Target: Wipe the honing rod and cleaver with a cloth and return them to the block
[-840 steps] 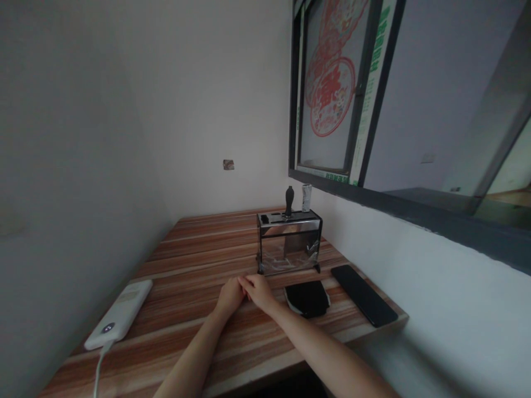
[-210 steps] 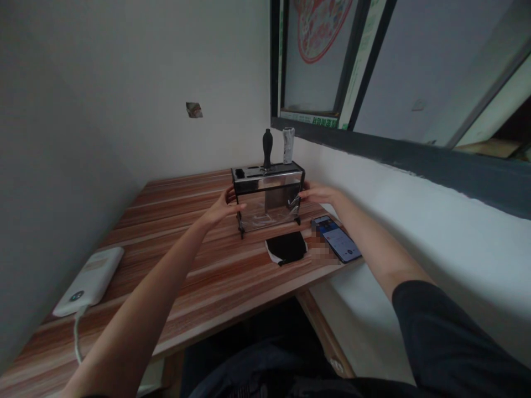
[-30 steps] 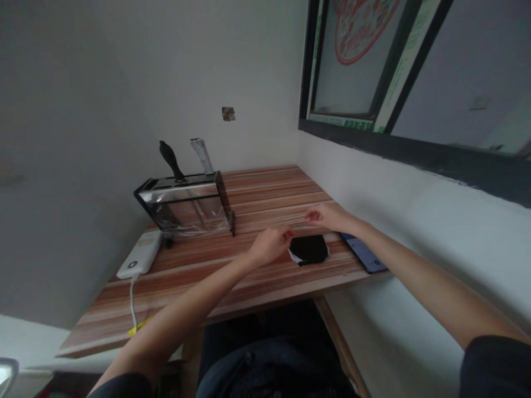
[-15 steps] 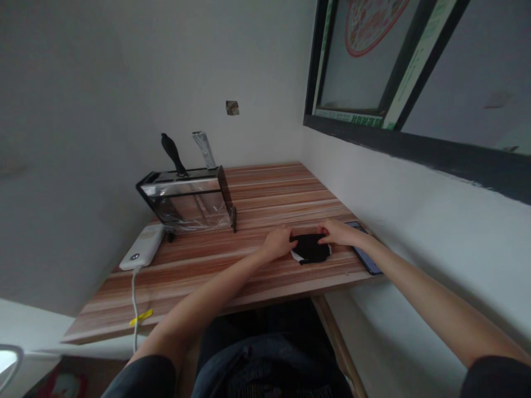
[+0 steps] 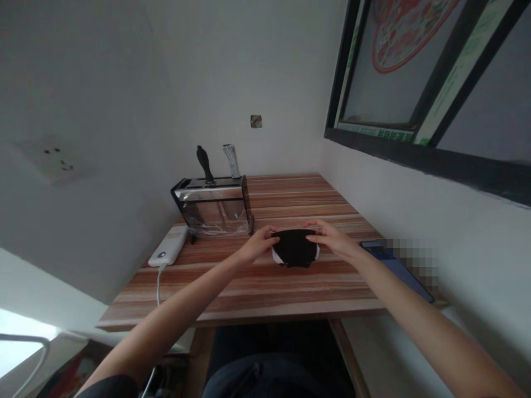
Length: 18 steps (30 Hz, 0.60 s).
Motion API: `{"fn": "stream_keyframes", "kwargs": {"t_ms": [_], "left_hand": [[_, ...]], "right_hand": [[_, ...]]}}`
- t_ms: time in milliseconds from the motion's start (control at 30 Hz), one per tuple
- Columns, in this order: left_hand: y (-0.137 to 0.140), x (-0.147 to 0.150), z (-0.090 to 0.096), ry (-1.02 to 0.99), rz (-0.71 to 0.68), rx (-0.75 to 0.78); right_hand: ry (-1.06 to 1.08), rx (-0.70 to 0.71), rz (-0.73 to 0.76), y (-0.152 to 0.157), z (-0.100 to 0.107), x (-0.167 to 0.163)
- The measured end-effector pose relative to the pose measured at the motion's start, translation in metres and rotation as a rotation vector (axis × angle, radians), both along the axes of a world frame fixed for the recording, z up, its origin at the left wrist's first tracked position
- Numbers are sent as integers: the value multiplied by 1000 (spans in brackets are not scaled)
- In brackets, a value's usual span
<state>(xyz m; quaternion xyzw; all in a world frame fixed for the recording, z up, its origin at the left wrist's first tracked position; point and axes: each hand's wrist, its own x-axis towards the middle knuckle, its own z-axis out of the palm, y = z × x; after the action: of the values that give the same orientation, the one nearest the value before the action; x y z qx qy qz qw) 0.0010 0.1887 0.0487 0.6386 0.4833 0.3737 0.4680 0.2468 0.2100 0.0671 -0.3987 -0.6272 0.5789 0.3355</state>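
Observation:
A black, flat piece with white showing at its lower corners (image 5: 295, 249) is held up by its upper edge at the middle of the table. It looks like paper or thin card; its exact kind is unclear. My left hand (image 5: 261, 242) pinches its upper left corner, with the thumb on the near face. At the upper right, my right hand (image 5: 327, 237) grips the same edge, thumb in front and fingers behind. A phone (image 5: 396, 271) lies on the table to the right of my right forearm, partly blurred out.
On the wood-grain table (image 5: 286, 193), a knife block (image 5: 213, 207) with a black-handled knife and a wrapped handle stands at the back left. Beside it lies a white power bank (image 5: 169, 246) with a cable (image 5: 158, 284). Walls border the table's back and right.
The black piece has been lifted from the table and tilted toward me, both hands still at its upper edge. The camera view has shifted, bringing a wall socket into sight at left.

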Motion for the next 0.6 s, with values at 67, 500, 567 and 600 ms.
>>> {"fn": "stream_keyframes", "kwargs": {"t_ms": [67, 500, 567, 600], "left_hand": [[-4, -26, 4, 2, 46, 3], [-25, -169, 12, 309, 360, 157], [-29, -180, 6, 380, 402, 175], [-30, -185, 3, 414, 417, 182]], "right_hand": [[80, -34, 27, -1, 0, -29], [34, 30, 231, -3, -24, -194], [-2, 65, 218, 0, -29, -208], [-21, 84, 207, 1, -32, -213]]}}
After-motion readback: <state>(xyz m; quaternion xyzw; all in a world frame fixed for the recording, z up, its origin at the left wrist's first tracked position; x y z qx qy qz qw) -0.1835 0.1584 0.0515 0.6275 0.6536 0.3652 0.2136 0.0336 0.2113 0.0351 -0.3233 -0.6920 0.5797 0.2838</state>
